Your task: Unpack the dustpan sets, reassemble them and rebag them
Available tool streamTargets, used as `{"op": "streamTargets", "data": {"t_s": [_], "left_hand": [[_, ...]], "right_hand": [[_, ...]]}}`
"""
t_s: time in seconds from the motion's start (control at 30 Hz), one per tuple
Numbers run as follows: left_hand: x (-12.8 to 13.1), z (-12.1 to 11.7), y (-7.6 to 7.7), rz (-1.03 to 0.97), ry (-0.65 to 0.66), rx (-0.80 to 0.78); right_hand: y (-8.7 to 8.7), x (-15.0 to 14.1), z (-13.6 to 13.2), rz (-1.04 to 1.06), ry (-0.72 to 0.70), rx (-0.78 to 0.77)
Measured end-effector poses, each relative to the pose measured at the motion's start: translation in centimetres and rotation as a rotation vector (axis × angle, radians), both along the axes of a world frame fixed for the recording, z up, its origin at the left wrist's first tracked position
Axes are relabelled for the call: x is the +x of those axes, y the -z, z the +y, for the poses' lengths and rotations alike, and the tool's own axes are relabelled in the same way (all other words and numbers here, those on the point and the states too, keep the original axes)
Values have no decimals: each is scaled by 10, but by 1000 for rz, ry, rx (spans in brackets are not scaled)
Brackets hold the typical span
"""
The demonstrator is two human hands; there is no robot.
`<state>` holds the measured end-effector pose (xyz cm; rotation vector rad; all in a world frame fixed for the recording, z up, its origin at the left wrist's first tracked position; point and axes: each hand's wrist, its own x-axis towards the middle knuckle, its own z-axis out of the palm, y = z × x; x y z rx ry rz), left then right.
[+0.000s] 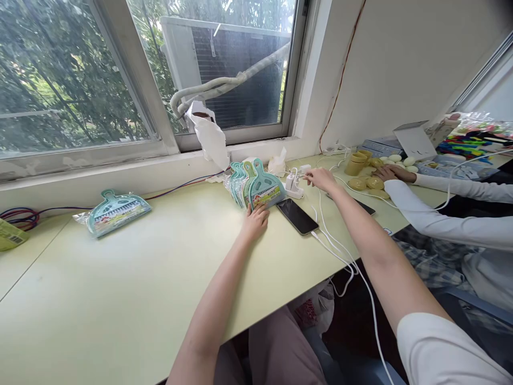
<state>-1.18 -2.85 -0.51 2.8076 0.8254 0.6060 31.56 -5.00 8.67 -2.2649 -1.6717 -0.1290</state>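
A row of mini dustpan-and-brush sets (262, 182), green and wrapped in clear plastic, stands upright at the back of the table. My left hand (255, 220) rests on the table with its fingertips against the lower front of the nearest pack. These fingers are slightly spread and do not wrap round it. Further right, my right hand (323, 179) reaches beside a white power strip (294, 190) with chargers in it. Its fingertips are pinched together near a white plug (305, 169); what lies between them is too small to make out.
Another wrapped dustpan set (118, 213) lies at the left. A black phone (297, 216) with a white cable lies between my arms; a second phone (360, 204) is partly under my right arm. At right, a co-worker's hands (390, 172) are among yellow containers (356, 163).
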Motion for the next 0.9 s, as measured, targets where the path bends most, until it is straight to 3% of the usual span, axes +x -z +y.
{"op": "streamTargets", "data": {"t_s": [0.2,0.3,0.43,0.53,0.63,0.9], "left_hand": [[2,0,0,-15,0,-10],[2,0,-1,-20,-3,-23],[2,0,-2,-21,8,-22],[1,0,-1,-24,7,-14],[1,0,-1,-22,6,-13],[1,3,2,-29,14,-11]], "right_hand": [[27,13,-43,667,5,-151],[40,5,-67,972,-58,-45],[50,-18,-81,1257,-85,214],[54,-35,-77,1311,-35,377],[57,-45,-68,1326,-31,437],[54,-47,-67,1289,-25,445]]}}
